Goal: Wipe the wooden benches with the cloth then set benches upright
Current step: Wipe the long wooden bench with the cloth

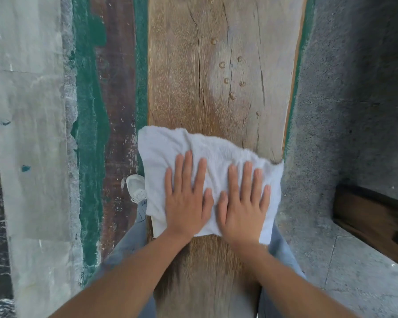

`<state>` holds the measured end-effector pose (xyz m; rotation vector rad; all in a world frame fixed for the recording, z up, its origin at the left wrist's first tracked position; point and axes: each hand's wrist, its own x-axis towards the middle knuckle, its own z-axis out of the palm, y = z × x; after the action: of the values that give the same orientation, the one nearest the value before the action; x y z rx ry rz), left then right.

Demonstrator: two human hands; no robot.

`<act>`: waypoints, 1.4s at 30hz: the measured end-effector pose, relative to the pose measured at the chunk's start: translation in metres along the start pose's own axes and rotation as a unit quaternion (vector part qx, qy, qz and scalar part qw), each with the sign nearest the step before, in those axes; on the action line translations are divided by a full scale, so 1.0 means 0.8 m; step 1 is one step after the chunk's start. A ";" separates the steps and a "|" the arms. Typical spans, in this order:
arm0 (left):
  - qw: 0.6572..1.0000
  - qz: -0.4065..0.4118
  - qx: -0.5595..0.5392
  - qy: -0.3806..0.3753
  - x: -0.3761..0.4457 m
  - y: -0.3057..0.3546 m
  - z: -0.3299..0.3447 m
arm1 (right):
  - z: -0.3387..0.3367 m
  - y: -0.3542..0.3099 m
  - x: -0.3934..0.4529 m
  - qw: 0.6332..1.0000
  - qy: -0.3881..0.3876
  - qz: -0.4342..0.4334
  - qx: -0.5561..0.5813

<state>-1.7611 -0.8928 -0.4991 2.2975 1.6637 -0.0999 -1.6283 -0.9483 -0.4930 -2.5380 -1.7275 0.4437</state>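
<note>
Weathered wooden worktop, cracked, nail-studded, running 12 to 6 o'clock. White cloth spread across it at centre; left hand and right hand flat on it, side by side. Green-painted floor at 9, grey concrete at 3.

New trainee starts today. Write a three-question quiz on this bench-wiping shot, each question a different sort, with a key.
1. True or false: both hands lie flat on the cloth.
2. Multiple choice: What sits in the bench beyond the cloth? A) a painted stripe B) nail heads C) a drilled handle slot
3. Fill in: the shoe seen left of the bench is ____ in colour.

Key
1. True: left hand and right hand press side by side, fingers spread.
2. B
3. white
</note>
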 end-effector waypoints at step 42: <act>0.997 -0.031 0.014 0.075 0.495 -0.051 -0.116 | -0.095 -0.101 0.536 1.000 0.008 -0.012 -0.026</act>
<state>-1.6814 -0.4923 -0.5101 2.3263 1.8174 0.0361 -1.5368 -0.5147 -0.4956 -2.5460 -1.7846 0.3809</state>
